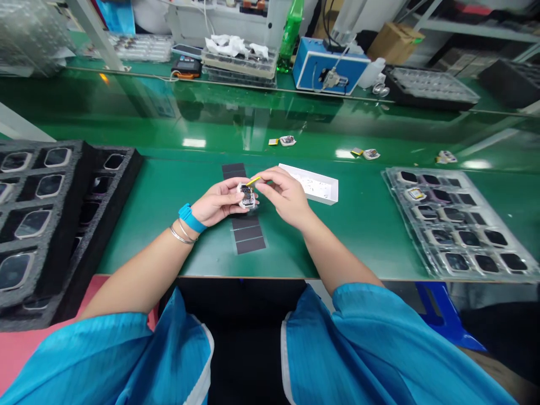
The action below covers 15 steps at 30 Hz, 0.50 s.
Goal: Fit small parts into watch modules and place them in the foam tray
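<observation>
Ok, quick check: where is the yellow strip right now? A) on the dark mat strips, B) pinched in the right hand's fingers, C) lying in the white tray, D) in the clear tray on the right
B: the right hand pinches the yellow strip above the small electronic module held in the left hand.

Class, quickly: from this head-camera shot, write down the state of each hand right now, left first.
Left hand: closed, holding a small square electronic module in clear plastic.
Right hand: closed, pinching a thin yellow strip.
</observation>
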Available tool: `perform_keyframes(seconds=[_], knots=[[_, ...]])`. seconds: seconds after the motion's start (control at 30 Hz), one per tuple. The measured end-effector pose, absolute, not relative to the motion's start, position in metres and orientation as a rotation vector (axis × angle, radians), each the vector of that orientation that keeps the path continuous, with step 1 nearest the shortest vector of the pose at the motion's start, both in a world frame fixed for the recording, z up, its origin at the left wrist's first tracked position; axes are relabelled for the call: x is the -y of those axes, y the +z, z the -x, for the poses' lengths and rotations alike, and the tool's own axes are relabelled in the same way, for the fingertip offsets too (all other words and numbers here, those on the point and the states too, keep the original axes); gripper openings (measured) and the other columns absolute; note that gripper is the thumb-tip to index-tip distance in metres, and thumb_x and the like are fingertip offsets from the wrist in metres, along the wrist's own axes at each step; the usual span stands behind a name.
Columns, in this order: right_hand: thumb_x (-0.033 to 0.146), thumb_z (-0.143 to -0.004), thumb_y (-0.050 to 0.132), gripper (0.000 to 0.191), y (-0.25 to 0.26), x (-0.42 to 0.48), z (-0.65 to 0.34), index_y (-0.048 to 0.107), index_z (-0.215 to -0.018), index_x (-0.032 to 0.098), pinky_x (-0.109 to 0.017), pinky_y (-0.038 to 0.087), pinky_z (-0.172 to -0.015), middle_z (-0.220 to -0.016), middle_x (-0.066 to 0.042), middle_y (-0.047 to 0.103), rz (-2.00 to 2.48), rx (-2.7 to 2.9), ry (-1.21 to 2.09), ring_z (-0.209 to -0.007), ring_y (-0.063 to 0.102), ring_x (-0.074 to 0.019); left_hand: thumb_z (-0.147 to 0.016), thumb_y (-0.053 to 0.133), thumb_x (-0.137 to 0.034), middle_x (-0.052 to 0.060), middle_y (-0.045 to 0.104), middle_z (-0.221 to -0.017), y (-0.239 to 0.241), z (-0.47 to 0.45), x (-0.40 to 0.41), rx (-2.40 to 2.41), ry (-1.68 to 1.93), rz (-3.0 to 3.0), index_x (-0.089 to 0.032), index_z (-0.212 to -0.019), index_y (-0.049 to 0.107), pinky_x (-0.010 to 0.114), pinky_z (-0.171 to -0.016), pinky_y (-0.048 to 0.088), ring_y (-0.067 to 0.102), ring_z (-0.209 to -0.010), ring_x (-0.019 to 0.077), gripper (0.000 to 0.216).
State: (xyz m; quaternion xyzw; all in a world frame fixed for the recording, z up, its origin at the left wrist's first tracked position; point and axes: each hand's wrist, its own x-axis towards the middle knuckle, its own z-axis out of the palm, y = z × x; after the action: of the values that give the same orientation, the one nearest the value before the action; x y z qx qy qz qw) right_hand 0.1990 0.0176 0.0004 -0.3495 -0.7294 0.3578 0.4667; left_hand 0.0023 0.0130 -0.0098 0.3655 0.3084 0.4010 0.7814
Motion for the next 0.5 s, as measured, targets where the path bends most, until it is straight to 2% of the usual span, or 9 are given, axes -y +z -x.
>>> perform_keyframes(seconds=[0.13,0.27,0.4,0.5], knots=[[0.042,-0.096,0.052,0.027,-0.006,-0.016,-0.193,0.069,-0.102,0.022,-0.035,0.052,-0.085,-0.098,-0.005,0.069,0.857,1.929,0.614,-0.093,0.062,-0.0186,-0.064,0.081,-0.012,0.006,0.071,-0.091,-0.012,-0.005,-0.012,-0.644,0.818,-0.806,-0.014,-0.105,0.067,0.025,-0.066,0.062,0.071,-0.084,0.0212,0.043],[0.035,-0.095,0.055,0.022,-0.015,-0.02,-0.191,0.068,-0.105,0.022,-0.036,0.051,-0.087,-0.095,-0.005,0.069,0.886,1.961,0.51,-0.093,0.062,-0.0191,-0.069,0.074,-0.01,0.007,0.07,-0.086,-0.017,-0.013,-0.013,-0.767,0.861,-0.821,-0.012,-0.099,0.066,0.026,-0.063,0.061,0.071,-0.076,0.0191,0.031],[0.031,-0.092,0.058,0.023,-0.028,-0.025,-0.184,0.066,-0.111,0.022,-0.036,0.052,-0.086,-0.099,-0.005,0.069,0.98,1.877,0.602,-0.093,0.063,-0.0192,-0.074,0.065,-0.007,0.007,0.068,-0.072,-0.016,-0.017,-0.015,-0.945,0.891,-0.824,-0.009,-0.09,0.064,0.022,-0.051,0.057,0.068,-0.062,0.0171,0.016],[0.027,-0.091,0.055,0.021,-0.033,-0.026,-0.182,0.066,-0.107,0.02,-0.035,0.054,-0.08,-0.098,-0.005,0.069,1.125,1.798,0.773,-0.087,0.064,-0.0183,-0.075,0.06,-0.005,0.009,0.07,-0.075,-0.01,-0.009,-0.02,-1.029,0.901,-0.765,-0.008,-0.089,0.063,0.021,-0.049,0.055,0.068,-0.061,0.0173,0.014]])
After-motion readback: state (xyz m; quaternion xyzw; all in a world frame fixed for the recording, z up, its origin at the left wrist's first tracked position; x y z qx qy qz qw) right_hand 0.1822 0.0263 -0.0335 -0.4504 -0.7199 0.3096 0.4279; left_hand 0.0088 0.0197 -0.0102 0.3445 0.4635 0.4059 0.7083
